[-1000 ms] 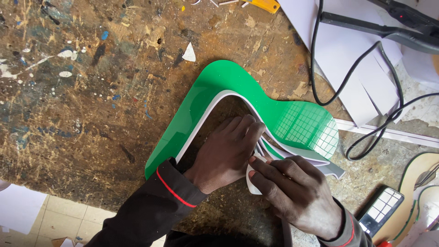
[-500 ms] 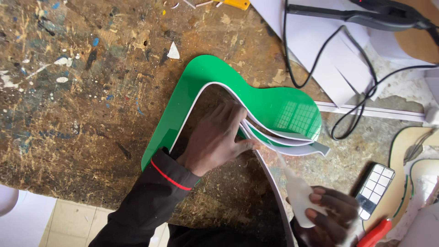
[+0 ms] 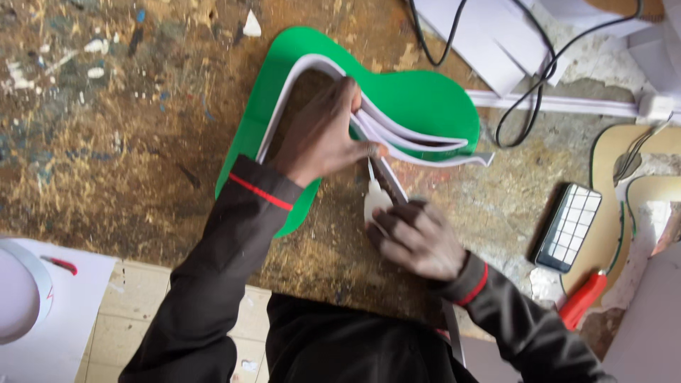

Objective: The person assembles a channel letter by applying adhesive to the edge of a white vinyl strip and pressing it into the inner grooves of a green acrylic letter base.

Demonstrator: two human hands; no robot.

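Head view, looking down: my left hand (image 3: 323, 135) lies flat with fingers spread against the white strip (image 3: 418, 145) that stands on edge along the green curved panel (image 3: 418, 99), pressing it to the panel's inner bend. My right hand (image 3: 418, 237) is closed around a small white glue bottle (image 3: 376, 202), its thin nozzle pointing up toward the seam just below my left fingertips. The two hands are close together but not touching.

As I judge it, the strip already follows the long curve from the far bend round past my left hand and sits snug there. Beyond my left hand the strip ends fan out in loose layers over the wide lobe of the panel, so that stretch looks still unfixed, and the tail running back toward my right wrist is free too.

Right of my right hand lie a dark calculator (image 3: 569, 227) and a red-handled tool (image 3: 583, 299); black cables (image 3: 528, 92) loop over the paint-spattered desk (image 3: 106, 142) beyond.
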